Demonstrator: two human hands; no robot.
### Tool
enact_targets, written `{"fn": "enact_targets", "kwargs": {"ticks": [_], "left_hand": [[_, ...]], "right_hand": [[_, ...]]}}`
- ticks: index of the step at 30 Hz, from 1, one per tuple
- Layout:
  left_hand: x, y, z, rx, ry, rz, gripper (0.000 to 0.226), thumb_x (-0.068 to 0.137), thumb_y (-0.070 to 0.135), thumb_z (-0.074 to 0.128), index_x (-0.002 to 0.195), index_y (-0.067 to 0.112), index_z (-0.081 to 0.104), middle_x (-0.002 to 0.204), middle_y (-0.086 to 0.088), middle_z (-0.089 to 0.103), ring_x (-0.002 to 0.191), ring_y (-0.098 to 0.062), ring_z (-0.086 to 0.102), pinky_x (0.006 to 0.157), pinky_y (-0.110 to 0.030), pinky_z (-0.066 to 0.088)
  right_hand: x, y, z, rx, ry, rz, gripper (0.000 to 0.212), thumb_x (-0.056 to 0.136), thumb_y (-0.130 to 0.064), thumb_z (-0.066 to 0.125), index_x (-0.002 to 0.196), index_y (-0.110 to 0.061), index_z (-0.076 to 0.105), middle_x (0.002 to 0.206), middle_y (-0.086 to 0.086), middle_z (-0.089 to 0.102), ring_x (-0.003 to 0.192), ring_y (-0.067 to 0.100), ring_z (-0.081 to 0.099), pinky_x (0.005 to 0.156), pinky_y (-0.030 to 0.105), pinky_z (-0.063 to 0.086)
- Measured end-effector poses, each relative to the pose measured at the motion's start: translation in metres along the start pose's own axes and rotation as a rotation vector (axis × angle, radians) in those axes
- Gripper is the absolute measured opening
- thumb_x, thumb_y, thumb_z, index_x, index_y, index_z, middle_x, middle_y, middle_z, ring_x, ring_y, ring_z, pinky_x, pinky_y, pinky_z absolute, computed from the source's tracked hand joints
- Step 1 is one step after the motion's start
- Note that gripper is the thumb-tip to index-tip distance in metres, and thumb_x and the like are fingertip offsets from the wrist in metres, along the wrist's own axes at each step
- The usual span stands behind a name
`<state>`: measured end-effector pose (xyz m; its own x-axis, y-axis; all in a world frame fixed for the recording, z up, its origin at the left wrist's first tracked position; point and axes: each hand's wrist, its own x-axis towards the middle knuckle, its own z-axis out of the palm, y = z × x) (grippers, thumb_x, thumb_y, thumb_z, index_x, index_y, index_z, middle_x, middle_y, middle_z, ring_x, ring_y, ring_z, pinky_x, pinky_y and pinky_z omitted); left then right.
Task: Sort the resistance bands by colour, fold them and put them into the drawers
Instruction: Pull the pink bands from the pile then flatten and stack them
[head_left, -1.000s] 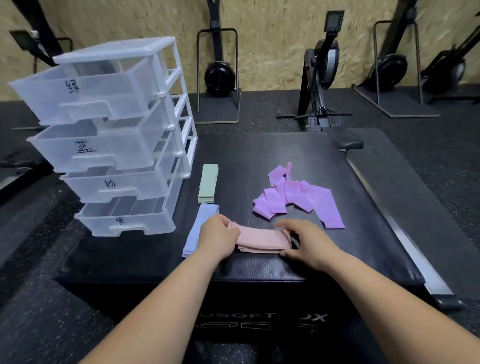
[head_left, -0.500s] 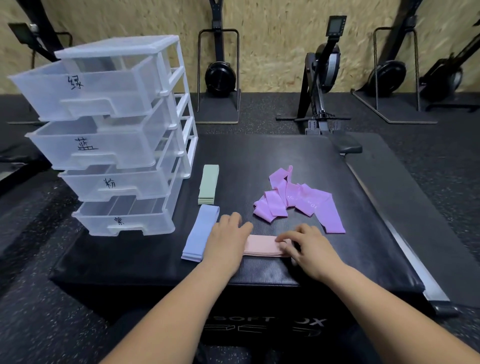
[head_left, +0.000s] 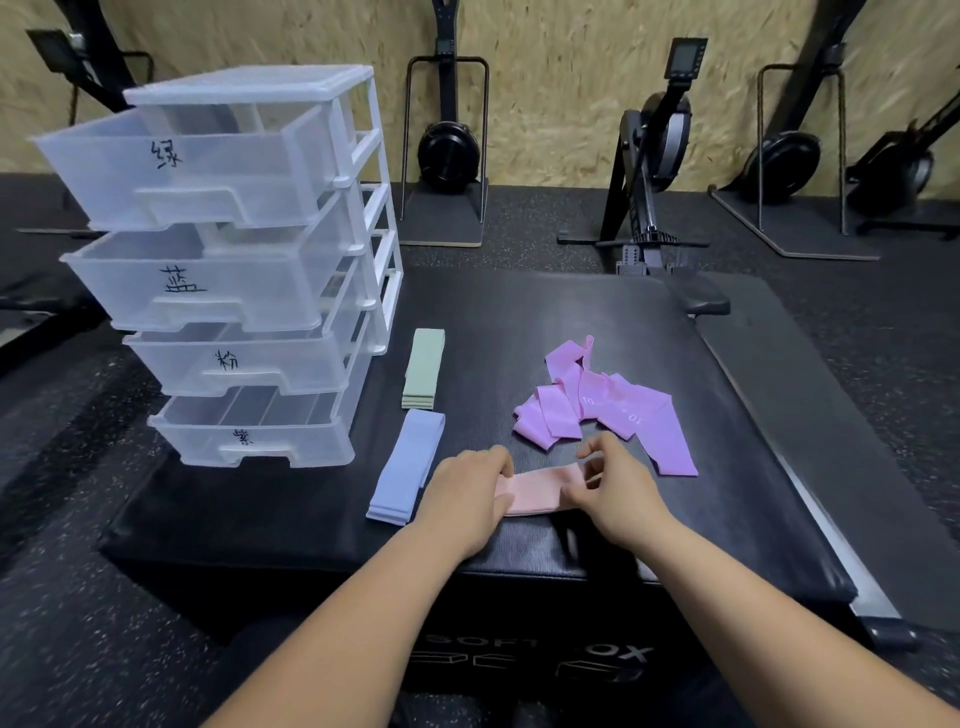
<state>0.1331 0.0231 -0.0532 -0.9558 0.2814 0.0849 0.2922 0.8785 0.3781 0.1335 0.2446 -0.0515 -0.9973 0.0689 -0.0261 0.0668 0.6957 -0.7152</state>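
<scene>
Two hands work on one pink band, which lies flat along the near edge of a black padded box. The left hand grips the band's left end between curled fingers and thumb, and the right hand pinches its right end. This looks like the folding step for the pink colour. To do it well, the ends should meet squarely with the long edges lined up, the layers should be pressed flat, and the finished fold should come out no wider than the drawer it is meant for. Just left of the left hand lies one blue folded stack, and beyond that, nearly end to end with it, one green folded stack. Both show several layers at their near ends, but how many bands each holds cannot be told. Beyond the right hand sits one loose heap of purple bands, unfolded and overlapping. Two printed "10" marks show on it, so it probably holds at least two bands, though the exact count is hidden. At the far left of the box stands one clear plastic drawer unit with four drawers, all pulled partly out and each with a handwritten character on its front. From the top they are the green drawer, the blue drawer, the pink drawer and the purple drawer. No band shows inside any of them, so three colours look folded or nearly so, purple is not yet folded, and nothing is put away.
</scene>
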Motion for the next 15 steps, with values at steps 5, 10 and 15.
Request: {"fn": "enact_targets", "kwargs": {"ticks": [5, 10, 15], "left_hand": [[0.007, -0.004, -0.003, -0.180, -0.104, -0.059, 0.029, 0.092, 0.024, 0.072, 0.108, 0.034, 0.050, 0.117, 0.008, 0.063, 0.107, -0.022, 0.059, 0.094, -0.041, 0.049], [0.014, -0.008, -0.011, -0.310, -0.088, -0.131, 0.026, 0.083, 0.015, 0.074, 0.095, 0.032, 0.058, 0.104, 0.008, 0.057, 0.089, -0.013, 0.057, 0.085, -0.035, 0.052], [0.016, -0.016, -0.011, -0.379, -0.018, -0.187, 0.029, 0.086, 0.017, 0.076, 0.092, 0.031, 0.051, 0.098, 0.007, 0.054, 0.075, -0.008, 0.053, 0.063, -0.025, 0.039]], "right_hand": [[0.002, -0.014, -0.003, 0.131, 0.025, -0.148, 0.035, 0.086, -0.008, 0.075, 0.101, -0.032, 0.054, 0.093, -0.007, 0.066, 0.078, 0.010, 0.064, 0.065, 0.012, 0.047], [0.021, -0.033, -0.002, 0.172, 0.001, -0.241, 0.030, 0.093, -0.012, 0.071, 0.102, -0.036, 0.057, 0.099, -0.009, 0.068, 0.089, 0.010, 0.064, 0.077, 0.026, 0.057], [0.054, -0.061, 0.002, 0.117, -0.080, -0.327, 0.042, 0.090, -0.001, 0.064, 0.100, -0.041, 0.058, 0.101, -0.011, 0.068, 0.088, 0.015, 0.065, 0.070, 0.032, 0.059]]}}
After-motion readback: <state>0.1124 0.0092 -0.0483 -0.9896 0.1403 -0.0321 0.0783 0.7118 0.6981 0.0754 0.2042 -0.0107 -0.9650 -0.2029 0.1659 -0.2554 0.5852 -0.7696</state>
